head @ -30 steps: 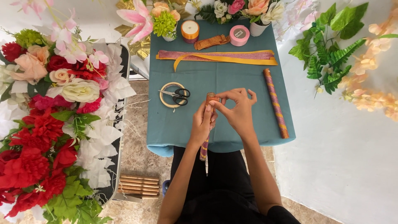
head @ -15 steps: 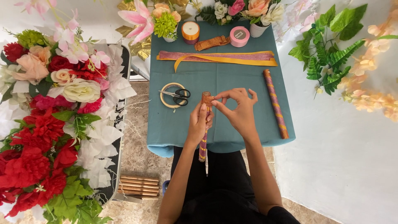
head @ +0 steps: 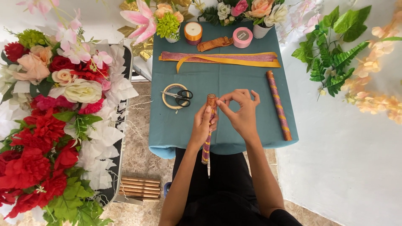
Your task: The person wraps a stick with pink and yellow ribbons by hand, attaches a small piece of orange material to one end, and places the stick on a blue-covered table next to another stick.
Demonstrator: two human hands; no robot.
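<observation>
Two hands meet over our teal table (head: 188,125): our left hand (head: 202,125) is wrapped around the ribbon-covered stick (head: 208,129), and our right hand (head: 240,113) pinches its top end with thumb and forefinger. If that pinch slackens, we judge the wrap may unwind.

On the table (head: 184,125), scissors (head: 179,96) lay on a tape ring (head: 167,100), left of the stick (head: 208,134) held by both hands; a second stick (head: 278,104) lay to the right; ribbons (head: 222,58) stretched behind them; two spools (head: 193,31) stood behind the ribbons; flowers (head: 50,117) lay left of the table.
</observation>
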